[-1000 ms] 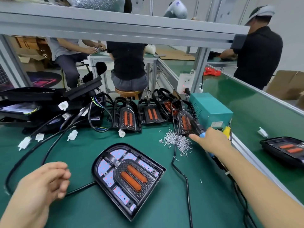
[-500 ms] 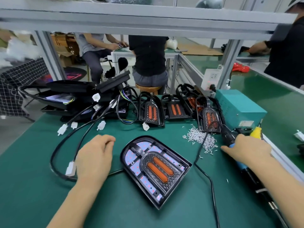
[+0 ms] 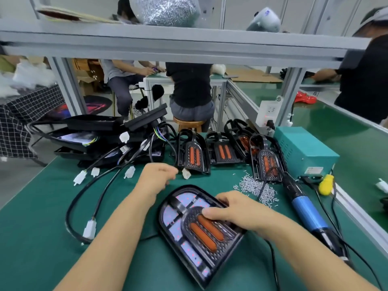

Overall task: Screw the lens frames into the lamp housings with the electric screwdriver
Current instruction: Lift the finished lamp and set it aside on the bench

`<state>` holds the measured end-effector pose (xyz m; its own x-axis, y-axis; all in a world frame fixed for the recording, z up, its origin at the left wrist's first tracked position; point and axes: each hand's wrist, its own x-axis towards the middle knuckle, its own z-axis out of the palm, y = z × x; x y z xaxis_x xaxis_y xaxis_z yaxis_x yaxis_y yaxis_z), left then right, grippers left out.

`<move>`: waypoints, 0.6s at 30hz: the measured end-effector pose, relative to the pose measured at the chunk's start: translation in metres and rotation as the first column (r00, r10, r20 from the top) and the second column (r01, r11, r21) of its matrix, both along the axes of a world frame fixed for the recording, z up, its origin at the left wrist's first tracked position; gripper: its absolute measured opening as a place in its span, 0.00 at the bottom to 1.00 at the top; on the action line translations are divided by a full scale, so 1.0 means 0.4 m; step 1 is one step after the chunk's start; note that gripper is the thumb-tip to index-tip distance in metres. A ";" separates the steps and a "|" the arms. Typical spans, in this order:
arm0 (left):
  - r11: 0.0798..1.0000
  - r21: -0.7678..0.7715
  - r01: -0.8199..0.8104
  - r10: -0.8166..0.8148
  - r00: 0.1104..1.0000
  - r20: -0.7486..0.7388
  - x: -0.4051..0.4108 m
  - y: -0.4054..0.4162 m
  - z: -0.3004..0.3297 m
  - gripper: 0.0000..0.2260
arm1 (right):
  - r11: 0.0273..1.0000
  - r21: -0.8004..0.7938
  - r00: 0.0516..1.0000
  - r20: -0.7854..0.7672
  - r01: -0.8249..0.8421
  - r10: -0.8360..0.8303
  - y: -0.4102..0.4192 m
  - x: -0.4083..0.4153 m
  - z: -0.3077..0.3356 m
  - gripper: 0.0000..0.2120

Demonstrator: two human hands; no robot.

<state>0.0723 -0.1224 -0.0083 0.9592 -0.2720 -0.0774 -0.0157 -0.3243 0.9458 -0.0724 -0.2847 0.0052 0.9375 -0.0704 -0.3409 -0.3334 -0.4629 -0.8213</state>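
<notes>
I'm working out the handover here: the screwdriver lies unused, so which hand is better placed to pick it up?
The right hand, probably. It rests on the lamp housing, on the side where the electric screwdriver lies. The left hand hovers farther away, near the connectors.

Your way right to the electric screwdriver is bare mat; the screw pile and a black cable crowd its left side.
</notes>
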 end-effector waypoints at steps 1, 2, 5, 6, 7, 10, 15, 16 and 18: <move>0.999 -0.039 0.018 -0.020 0.999 -0.044 -0.004 0.013 -0.003 0.12 | 0.996 0.091 0.999 0.033 0.002 -0.005 -0.020 -0.009 0.008 0.16; 0.995 -0.082 0.060 -0.066 0.995 -0.073 -0.013 0.022 -0.009 0.19 | 0.985 0.172 0.996 0.089 -0.010 -0.005 -0.038 -0.019 0.021 0.14; 0.969 0.001 0.248 -0.248 0.969 0.004 -0.060 0.004 -0.039 0.25 | 0.902 0.432 0.956 0.257 0.019 -0.143 -0.077 -0.023 0.067 0.16; 0.942 0.064 0.329 -0.333 0.941 0.060 -0.079 -0.018 -0.038 0.15 | 0.864 0.500 0.933 0.285 0.049 -0.218 -0.081 -0.014 0.083 0.18; 0.914 0.115 0.389 -0.400 0.912 0.096 -0.093 -0.042 -0.042 0.07 | 0.823 0.563 0.907 0.304 0.076 -0.292 -0.081 -0.003 0.099 0.19; 0.822 0.178 0.541 -0.560 0.824 0.082 -0.111 -0.104 -0.055 0.10 | 0.702 0.701 0.818 0.327 0.127 -0.474 -0.055 0.030 0.141 0.18; 0.933 -0.070 0.354 -0.354 0.935 0.020 -0.090 -0.096 -0.027 0.09 | 0.685 0.702 0.709 0.380 0.197 -0.594 -0.053 0.046 0.164 0.22; 0.927 -0.169 0.335 -0.343 0.939 -0.018 -0.083 -0.082 -0.015 0.09 | 0.688 0.699 0.690 0.399 0.198 -0.604 -0.057 0.048 0.170 0.23; 0.857 -0.341 0.387 -0.433 0.899 -0.067 -0.083 -0.057 0.014 0.12 | 0.685 0.702 0.663 0.420 0.196 -0.619 -0.058 0.052 0.186 0.24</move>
<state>0.0390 -0.1453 -0.0027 0.7413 -0.6698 -0.0441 0.0544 -0.0056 0.9985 -0.0518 -0.3079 0.0794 0.8543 -0.4982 0.1479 0.2815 0.2044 -0.9375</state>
